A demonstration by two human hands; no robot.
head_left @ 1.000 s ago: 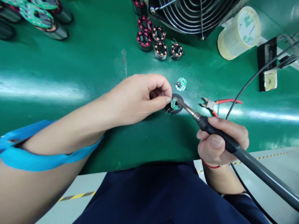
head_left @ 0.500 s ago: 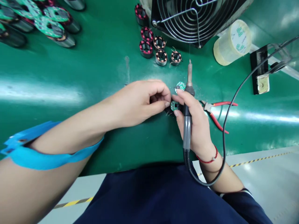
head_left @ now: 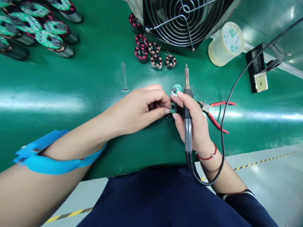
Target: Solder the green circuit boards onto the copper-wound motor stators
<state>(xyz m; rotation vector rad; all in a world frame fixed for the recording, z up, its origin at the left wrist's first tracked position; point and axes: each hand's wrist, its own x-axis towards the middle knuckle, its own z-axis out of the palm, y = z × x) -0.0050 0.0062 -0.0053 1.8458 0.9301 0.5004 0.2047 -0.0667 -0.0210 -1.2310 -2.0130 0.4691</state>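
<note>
My left hand [head_left: 142,107] is curled, with thumb and fingers pinching a small motor stator topped by a round green circuit board [head_left: 174,108] on the green mat. My right hand [head_left: 194,123] grips a black soldering iron [head_left: 188,126] along its palm, tip pointing away from me, while its fingertips touch the same small board. A second small round green board [head_left: 177,88] lies just beyond the fingers.
Several copper-wound stators [head_left: 153,53] sit in front of a black wire-guard fan [head_left: 184,19]. Red-handled cutters [head_left: 216,115] lie right of my hands. A tape roll [head_left: 226,42] and a black iron stand [head_left: 258,72] are far right. Larger motors with green boards [head_left: 40,28] fill the far left.
My right hand swung the soldering iron off the board, turned its tip away, and brought its fingers onto the small board. My left hand kept its pinch on the stator.
</note>
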